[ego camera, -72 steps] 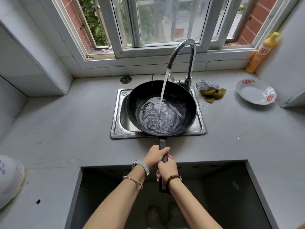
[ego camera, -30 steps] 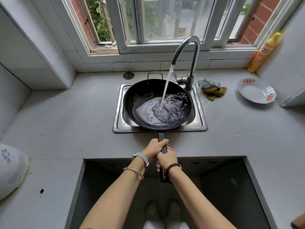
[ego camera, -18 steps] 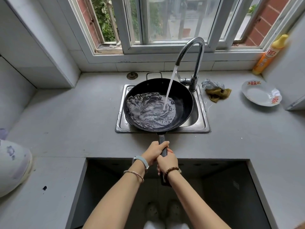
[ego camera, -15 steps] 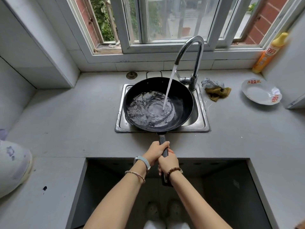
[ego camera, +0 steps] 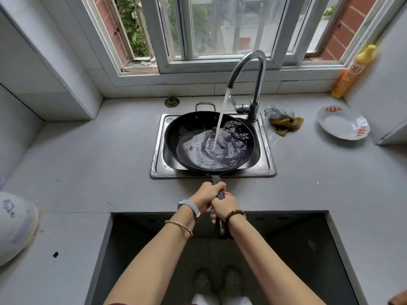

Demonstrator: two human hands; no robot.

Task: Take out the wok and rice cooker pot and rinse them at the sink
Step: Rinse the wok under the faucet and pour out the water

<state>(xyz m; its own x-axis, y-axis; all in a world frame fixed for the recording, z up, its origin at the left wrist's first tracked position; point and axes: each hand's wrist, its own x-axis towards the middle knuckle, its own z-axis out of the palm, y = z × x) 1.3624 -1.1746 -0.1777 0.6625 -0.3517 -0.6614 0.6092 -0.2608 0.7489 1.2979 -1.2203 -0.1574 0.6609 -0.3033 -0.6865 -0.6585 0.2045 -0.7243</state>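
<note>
Rinsing step, wok point(ego camera: 174, 135) under running water. The wok sits centre frame, held over the sink point(ego camera: 157, 159), its bowl covering most of the basin. The stream point(ego camera: 220, 122) from the faucet point(ego camera: 256, 69) hits the right-of-centre bowl, and water pools and swirls inside.

Both hands are clenched on the long handle point(ego camera: 216, 181), lower centre of the frame. The left hand point(ego camera: 206, 193) is wrapped nearer the bowl, and the right hand point(ego camera: 223, 205) is wrapped just behind it, touching the left. The tail of the handle pokes out below the right wrist.

Handling, as judged:
- The wok is rigid metal, probably heavy, and heavier with water in it.
- All the weight hangs far out from the grip, so two hands on the handle make sense.
- A wet handle may slip, and sloshing water shifts the load when the wok is tilted.
- The small loop handle point(ego camera: 205, 105) on the far rim, upper centre, is a second hold for tipping water out.
- The wok is not fragile, though banging it on the faucet is a risk.

The rice cooker pot is not in view. A white rounded thing with a floral print point(ego camera: 13, 225) at the left edge can't be identified.

Also on the counter point(ego camera: 88, 161): crumpled cloths point(ego camera: 284, 123) right of the faucet, a white plate point(ego camera: 339, 126) at right, and an orange bottle point(ego camera: 352, 71) upper right.
</note>
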